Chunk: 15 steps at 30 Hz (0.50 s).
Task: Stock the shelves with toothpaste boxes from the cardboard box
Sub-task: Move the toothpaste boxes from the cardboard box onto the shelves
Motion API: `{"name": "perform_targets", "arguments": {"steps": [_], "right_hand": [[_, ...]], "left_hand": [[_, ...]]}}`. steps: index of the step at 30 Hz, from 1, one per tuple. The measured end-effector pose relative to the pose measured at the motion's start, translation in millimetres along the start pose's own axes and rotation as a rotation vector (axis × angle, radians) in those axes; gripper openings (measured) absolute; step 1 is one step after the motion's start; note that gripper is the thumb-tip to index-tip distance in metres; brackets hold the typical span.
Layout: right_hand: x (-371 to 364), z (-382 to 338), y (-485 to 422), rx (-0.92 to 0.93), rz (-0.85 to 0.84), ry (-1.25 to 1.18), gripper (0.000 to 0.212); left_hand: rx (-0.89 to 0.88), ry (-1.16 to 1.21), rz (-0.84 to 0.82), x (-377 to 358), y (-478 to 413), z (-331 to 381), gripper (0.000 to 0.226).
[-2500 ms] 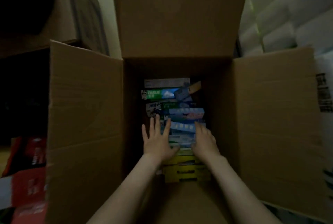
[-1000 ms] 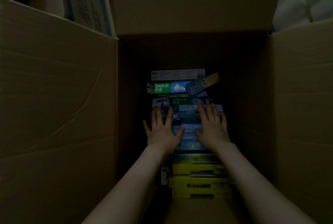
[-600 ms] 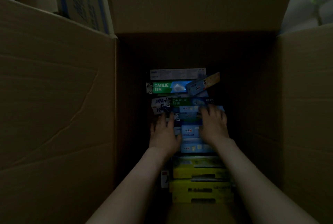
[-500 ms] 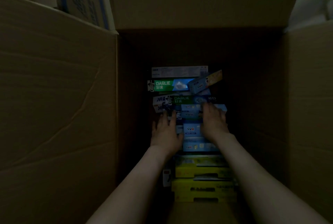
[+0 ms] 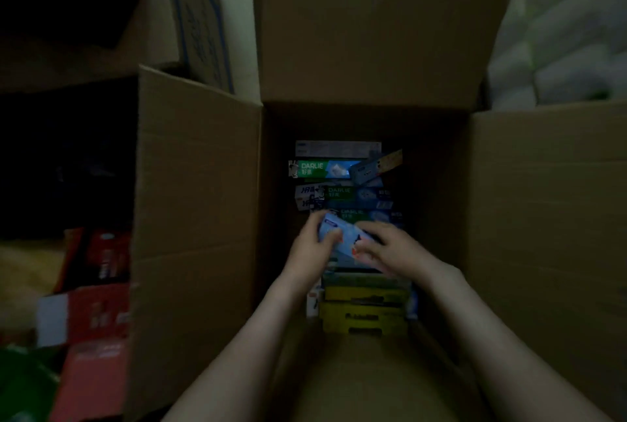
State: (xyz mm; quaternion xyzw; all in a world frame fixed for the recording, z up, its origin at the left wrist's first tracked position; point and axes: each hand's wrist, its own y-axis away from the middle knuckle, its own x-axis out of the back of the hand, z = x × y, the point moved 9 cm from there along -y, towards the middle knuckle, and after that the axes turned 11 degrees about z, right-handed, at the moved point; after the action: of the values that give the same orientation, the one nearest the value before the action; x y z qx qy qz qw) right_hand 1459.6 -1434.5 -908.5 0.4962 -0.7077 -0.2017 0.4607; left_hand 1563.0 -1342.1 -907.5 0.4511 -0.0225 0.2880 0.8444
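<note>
An open cardboard box (image 5: 373, 48) stands before me with its flaps spread wide. Deep inside lie several toothpaste boxes: green Darlie ones (image 5: 322, 168) at the far end, yellow ones (image 5: 364, 316) nearest me. Both my hands hold a light blue toothpaste box (image 5: 342, 230) lifted and tilted above the stack. My left hand (image 5: 310, 245) grips its left end with thumb on top. My right hand (image 5: 390, 248) grips its right end with curled fingers. The inside of the cardboard box is dim.
The left flap (image 5: 196, 218) and right flap (image 5: 549, 218) stand up on either side. Red cartons (image 5: 91, 286) lie on the floor to the left. Another brown carton (image 5: 193, 21) stands at the back left, pale stacked packs (image 5: 570, 31) at the back right.
My hands lay flat on the stacked boxes before; now both have closed on a light blue box and raised it off the stack. My head has pulled back from the carton.
</note>
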Motion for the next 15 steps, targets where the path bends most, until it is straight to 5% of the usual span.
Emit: {"name": "perform_targets", "arguments": {"steps": [3, 6, 11, 15], "right_hand": [[48, -58, 62, 0.025, -0.008, -0.081, 0.044], [91, -116, 124, 0.099, -0.051, 0.112, 0.066], [155, -236, 230, 0.329, 0.055, 0.122, 0.046], [180, -334, 302, 0.462, 0.046, -0.071, 0.053]], "left_hand": [[0.059, 0.164, 0.016, 37, 58, 49, 0.023], [0.131, 0.332, 0.126, 87, 126, 93, 0.018], [0.155, 0.622, 0.393, 190, 240, 160, 0.015], [0.073, 0.757, 0.525, 265, 336, 198, 0.018]]}}
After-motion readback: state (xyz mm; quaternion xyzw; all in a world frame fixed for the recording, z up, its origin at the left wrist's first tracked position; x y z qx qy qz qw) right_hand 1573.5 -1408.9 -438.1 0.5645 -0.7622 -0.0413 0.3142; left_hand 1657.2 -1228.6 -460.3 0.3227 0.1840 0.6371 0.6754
